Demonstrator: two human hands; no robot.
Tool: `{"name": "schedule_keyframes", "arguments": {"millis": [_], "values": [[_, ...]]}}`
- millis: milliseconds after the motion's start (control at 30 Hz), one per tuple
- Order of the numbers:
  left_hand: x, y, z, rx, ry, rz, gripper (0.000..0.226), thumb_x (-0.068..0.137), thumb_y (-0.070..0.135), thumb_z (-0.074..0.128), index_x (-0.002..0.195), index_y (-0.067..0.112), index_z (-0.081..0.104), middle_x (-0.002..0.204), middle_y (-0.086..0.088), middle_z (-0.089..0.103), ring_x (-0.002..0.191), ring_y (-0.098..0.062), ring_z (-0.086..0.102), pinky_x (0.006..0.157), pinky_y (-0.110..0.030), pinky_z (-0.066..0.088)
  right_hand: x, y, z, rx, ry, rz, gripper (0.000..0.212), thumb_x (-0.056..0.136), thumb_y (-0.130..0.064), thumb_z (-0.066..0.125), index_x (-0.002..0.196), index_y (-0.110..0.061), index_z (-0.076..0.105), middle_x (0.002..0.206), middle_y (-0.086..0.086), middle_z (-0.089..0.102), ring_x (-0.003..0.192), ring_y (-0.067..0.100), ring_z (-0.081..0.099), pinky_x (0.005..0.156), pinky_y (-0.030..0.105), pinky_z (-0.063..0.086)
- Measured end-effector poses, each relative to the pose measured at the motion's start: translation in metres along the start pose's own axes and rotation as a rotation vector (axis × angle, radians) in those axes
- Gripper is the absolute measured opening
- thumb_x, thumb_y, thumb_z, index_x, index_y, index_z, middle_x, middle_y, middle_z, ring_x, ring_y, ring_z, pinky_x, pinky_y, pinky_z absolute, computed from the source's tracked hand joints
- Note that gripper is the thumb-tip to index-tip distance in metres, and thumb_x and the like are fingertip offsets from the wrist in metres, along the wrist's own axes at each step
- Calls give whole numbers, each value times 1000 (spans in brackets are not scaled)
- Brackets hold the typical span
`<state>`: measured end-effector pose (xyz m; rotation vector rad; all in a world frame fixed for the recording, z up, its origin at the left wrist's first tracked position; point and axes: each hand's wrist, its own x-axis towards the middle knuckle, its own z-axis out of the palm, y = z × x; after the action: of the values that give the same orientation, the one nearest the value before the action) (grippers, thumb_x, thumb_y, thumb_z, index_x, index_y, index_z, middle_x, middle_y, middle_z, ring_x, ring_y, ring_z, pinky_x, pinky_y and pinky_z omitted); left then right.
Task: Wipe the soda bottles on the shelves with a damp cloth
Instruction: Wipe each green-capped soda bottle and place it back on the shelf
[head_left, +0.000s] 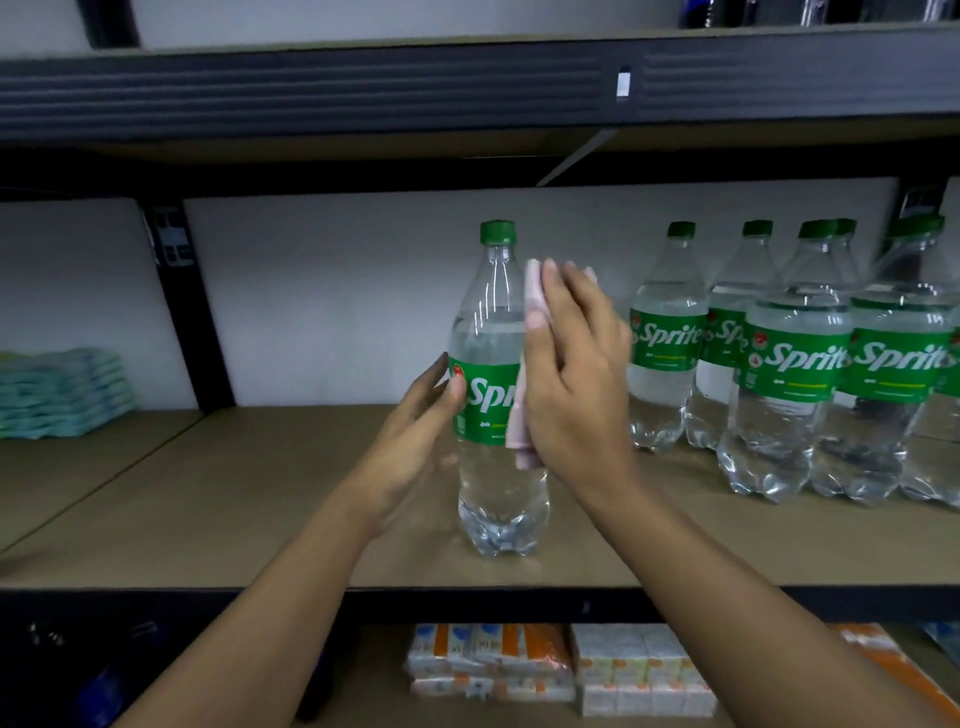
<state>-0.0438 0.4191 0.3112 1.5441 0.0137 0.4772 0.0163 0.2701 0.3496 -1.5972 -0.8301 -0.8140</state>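
We have one soda bottle (498, 374) standing upright on the middle shelf (260, 493), closer to its front edge than to the back wall, with its green cap on. Our right hand (571, 374) lies flat against the bottle's right side, fingers nearly straight, pressing a pale pink cloth (532, 301) onto the plastic from the shoulder down over the label. Our left hand (415, 431) is spread wide, its fingers straight and its fingertips touching the left side of the label. More bottles (795, 364) of the same kind stand in a cluster toward the right end of the shelf, apart from the one we wipe. A stack of teal packs (57, 389) sits at the left end, and small cartons (519, 660) lie on the shelf below.
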Motion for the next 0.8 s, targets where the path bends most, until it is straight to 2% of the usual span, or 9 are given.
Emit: {"name": "schedule_keyframes", "arguments": {"millis": [33,133,200,300,400,467,567,633,800], "values": [[1,2,3,-48,-33,-9,71,88,65,69,148,30,52,142,-3,63,125,-26,63,105,-55,49,3,-2,11,-47,9,-50,46,110,-36,41,155,-31,41,162,-9,32,143,1,19,115,12,15],[2,0,12,-125,-19,-26,58,90,56,60,138,25,58,122,-2,73,99,-18,70,83,-42,54,-12,14,39,-192,44,-167,48,110,-34,43,157,-27,40,168,9,24,154,25,22,121,49,28],[3,-3,12,-129,-16,-26,56,85,55,61,133,26,58,112,4,74,93,-13,71,76,-39,55,-38,33,48,-192,100,-215,49,110,-31,45,158,-24,36,168,16,19,155,32,21,117,58,31],[4,-3,11,-138,-4,-27,48,84,51,64,125,28,59,104,10,73,88,-8,71,65,-34,56,-77,60,50,-195,94,-268,57,108,-29,47,161,-26,25,169,13,7,154,40,20,113,62,35],[2,-2,13,-131,-7,-17,52,82,51,66,127,27,57,108,7,72,89,-9,71,66,-36,56,-80,64,43,-194,52,-297,66,107,-33,50,162,-36,16,169,9,4,153,41,22,113,61,35],[2,-3,14,-137,9,-13,52,79,52,69,125,29,58,107,5,71,88,-12,71,73,-42,56,-53,49,37,-181,54,-301,60,107,-36,50,161,-37,22,168,12,7,153,38,22,113,60,36],[0,-5,16,-131,37,-14,58,73,63,79,119,34,61,108,1,70,92,-18,68,82,-53,48,-1,18,31,-167,87,-249,44,108,-38,47,151,-31,48,167,17,21,153,30,23,116,57,34],[-1,-4,17,-134,41,-16,55,72,63,79,117,35,61,105,1,70,91,-18,68,82,-52,44,15,7,32,-172,112,-217,42,107,-36,43,146,-27,56,165,15,31,152,30,29,117,55,32],[-2,-2,20,-130,33,-3,54,79,52,68,126,28,56,104,3,68,84,-10,69,74,-43,53,-38,34,40,-193,119,-221,49,110,-29,43,158,-24,34,167,16,19,153,33,25,113,58,36]]}}
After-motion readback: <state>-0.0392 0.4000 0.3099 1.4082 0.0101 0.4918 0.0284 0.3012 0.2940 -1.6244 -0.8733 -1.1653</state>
